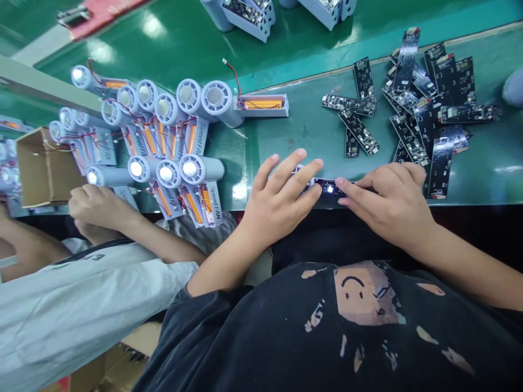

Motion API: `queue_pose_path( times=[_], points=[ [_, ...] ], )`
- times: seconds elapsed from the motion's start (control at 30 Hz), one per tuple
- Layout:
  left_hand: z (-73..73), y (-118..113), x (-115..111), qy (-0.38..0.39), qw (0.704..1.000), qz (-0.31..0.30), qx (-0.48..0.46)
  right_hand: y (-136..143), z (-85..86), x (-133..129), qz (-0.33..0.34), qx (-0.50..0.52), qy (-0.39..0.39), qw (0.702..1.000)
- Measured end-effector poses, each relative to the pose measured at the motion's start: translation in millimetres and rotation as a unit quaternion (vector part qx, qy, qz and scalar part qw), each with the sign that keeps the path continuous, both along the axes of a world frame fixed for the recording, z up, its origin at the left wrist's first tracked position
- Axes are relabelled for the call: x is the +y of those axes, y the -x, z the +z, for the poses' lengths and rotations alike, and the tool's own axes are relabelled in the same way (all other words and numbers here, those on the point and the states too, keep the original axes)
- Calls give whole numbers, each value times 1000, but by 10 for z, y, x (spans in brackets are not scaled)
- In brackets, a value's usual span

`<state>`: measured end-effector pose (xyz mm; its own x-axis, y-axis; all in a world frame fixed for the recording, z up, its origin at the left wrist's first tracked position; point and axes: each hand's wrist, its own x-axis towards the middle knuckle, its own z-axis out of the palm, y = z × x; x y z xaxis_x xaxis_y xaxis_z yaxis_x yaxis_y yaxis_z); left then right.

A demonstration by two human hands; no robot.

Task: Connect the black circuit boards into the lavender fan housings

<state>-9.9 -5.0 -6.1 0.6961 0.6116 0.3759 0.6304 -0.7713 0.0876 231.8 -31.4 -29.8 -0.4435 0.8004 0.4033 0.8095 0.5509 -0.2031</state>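
Observation:
A dark circuit board (pixel 329 188) with a bright lit spot lies between my hands at the table's near edge. My right hand (pixel 392 198) pinches its right end between thumb and fingers. My left hand (pixel 281 198) is over the board's left end, its fingers spread, the thumb and a fingertip touching or very near it. Part of a pale piece (pixel 301 177) shows between the left fingers; most of it is hidden. Beyond my hands, several loose boards (pixel 358 130) rest on the green table (pixel 269 147), and a larger pile of boards (pixel 429 109) is to the right.
Several grey fan units (pixel 200 167) with orange batteries stand at the left, one (pixel 261 106) lying with its wire raised. A co-worker's hand (pixel 102 207) is beside them, near a cardboard box (pixel 47 169). More grey housings (pixel 249 19) sit at the far side.

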Motion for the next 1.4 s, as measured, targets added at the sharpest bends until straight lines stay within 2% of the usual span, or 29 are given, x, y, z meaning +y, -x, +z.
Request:
queue_pose_path(
  times=[0.13, 0.27, 0.43, 0.53, 0.6, 0.7, 0.8, 0.87, 1.03, 1.23, 1.4],
  points=[
    [108, -93, -13, 82, 996, 17, 25, -10, 36, -13, -11, -3, 71, 997],
    [176, -164, 34, 144, 990, 5, 12, -12, 74, -3, -19, -1, 132, 991],
    [316, -67, 122, 143, 989, -30, 33, -21, 88, 6, -12, 7, 96, 995],
    [362, 45, 167, 145, 989, -11, -26, -27, 92, 0, -4, 2, 77, 997],
    [320, 80, 183, 165, 985, 13, -53, -28, 99, -1, -1, -1, 78, 997],
    [170, 53, 177, 200, 979, 8, -45, -15, 122, 7, -1, -8, 96, 995],
    [34, -4, 152, 196, 979, 16, -59, 34, 169, 26, -1, -24, 104, 994],
    [-6, -25, 139, 187, 980, 29, -66, 85, 207, 46, -2, -28, 99, 995],
    [-3, -27, 146, 198, 978, 24, -67, 190, 247, 90, -8, -18, 137, 990],
    [0, -35, 165, 195, 977, 12, -86, 178, 228, 93, -24, -5, 129, 991],
    [19, -82, 162, 193, 978, 19, -79, 169, 237, 175, 7, -35, 146, 989]
  ],
)
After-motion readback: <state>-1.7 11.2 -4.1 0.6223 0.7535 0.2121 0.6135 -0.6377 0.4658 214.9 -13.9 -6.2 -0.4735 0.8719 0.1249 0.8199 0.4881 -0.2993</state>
